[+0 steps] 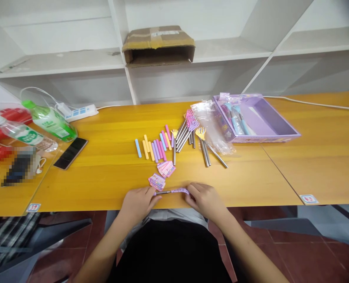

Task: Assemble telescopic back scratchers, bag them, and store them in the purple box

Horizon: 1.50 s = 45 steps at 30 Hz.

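Near the table's front edge, a purple back scratcher (165, 192) lies level between my two hands. My left hand (137, 202) is closed round its handle end, which the fingers mostly hide. The claw end is pinched in my right hand (205, 198). Just beyond are two small stacks of pink printed cards (157, 182). Past them lie several coloured handle sleeves (155, 150) in pink, purple, yellow and blue. To their right is a bunch of metal back scratchers (183, 135) with pink and purple claws, and more with yellow claws (200, 133).
A purple open box (268, 138) holds wrapped back scratchers, with clear plastic bags (214, 133) beside it. At left are a phone (71, 153), a green bottle (52, 122), a clear bottle (29, 135) and a power strip (81, 113). A cardboard box (159, 37) sits on the shelf.
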Tool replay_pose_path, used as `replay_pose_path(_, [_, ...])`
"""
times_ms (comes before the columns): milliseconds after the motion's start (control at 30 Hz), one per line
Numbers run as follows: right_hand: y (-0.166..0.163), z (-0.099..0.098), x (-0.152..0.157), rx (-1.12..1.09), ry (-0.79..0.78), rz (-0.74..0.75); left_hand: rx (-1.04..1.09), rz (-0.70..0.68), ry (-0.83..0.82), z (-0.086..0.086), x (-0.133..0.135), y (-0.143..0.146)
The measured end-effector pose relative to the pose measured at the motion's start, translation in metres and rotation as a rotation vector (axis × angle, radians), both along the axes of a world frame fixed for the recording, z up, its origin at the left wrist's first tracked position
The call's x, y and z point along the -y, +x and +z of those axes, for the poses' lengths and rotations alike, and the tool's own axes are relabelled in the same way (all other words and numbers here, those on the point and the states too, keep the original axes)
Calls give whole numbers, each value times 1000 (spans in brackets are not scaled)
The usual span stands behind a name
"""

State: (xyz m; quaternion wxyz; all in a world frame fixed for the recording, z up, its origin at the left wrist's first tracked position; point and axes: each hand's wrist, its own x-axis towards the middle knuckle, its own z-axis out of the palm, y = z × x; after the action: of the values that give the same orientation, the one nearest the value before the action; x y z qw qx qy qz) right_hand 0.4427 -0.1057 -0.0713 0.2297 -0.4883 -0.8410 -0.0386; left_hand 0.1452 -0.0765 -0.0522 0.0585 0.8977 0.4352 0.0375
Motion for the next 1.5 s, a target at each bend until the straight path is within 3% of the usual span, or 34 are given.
replay_pose_path(500, [8, 2, 0, -14, -96, 124, 23, -21, 62, -3, -1, 1])
replay_pose_path(667, [25, 6, 2, 15, -97, 101, 8, -51, 137, 0, -7, -17])
replay_pose_path(867, [100, -1, 11, 77, -78, -15, -43, -88, 276, 13, -24, -84])
replay_pose_path(1067, [194, -19, 37, 112, -94, -297, -49, -125, 337, 20, -34, -147])
replay_pose_path(1267, [238, -22, 52, 131, -228, -543, -60, -118, 270, 16, -34, -163])
replay_pose_path(1367, [246, -24, 52, 117, -254, -653, -68, -104, 269, 13, -36, -167])
replay_pose_path(1500, [244, -26, 47, 66, -326, -694, -79, -91, 262, 11, -39, -166])
